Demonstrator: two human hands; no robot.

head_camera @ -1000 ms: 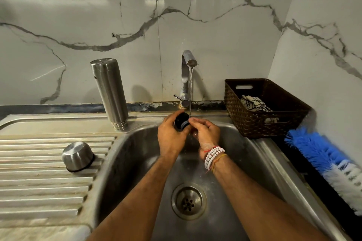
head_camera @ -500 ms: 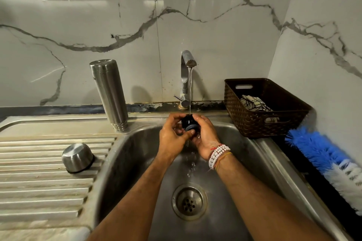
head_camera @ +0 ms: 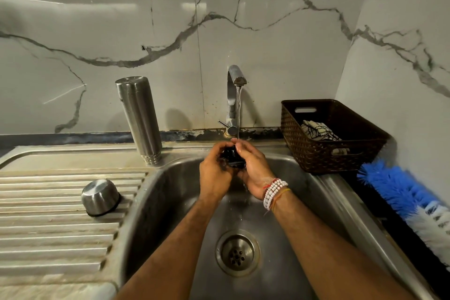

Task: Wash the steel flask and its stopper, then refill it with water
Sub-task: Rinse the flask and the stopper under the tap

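Note:
The black stopper [head_camera: 233, 156] is held between both hands over the sink basin [head_camera: 299, 202], under the thin stream from the tap [head_camera: 235, 95]. My left hand [head_camera: 215, 173] cups it from the left and my right hand [head_camera: 253, 170], with bead bracelets at the wrist, wraps it from the right. Water runs off my hands into the basin. The steel flask [head_camera: 140, 114] stands upside down on the sink's back rim, left of the tap. Its steel cup lid [head_camera: 100, 197] lies mouth down on the ribbed drainboard [head_camera: 48, 226].
A brown woven basket [head_camera: 336, 153] with a patterned cloth [head_camera: 316, 130] stands right of the tap. A blue and white bottle brush [head_camera: 409, 200] lies on the dark counter at the right. The drain [head_camera: 237, 252] sits in the basin's middle. Marble walls close the back and right.
The stopper has shifted from my left hand into the grasp of both hands under the stream, and my hands have closed further around it. Flask and cup lid have not moved.

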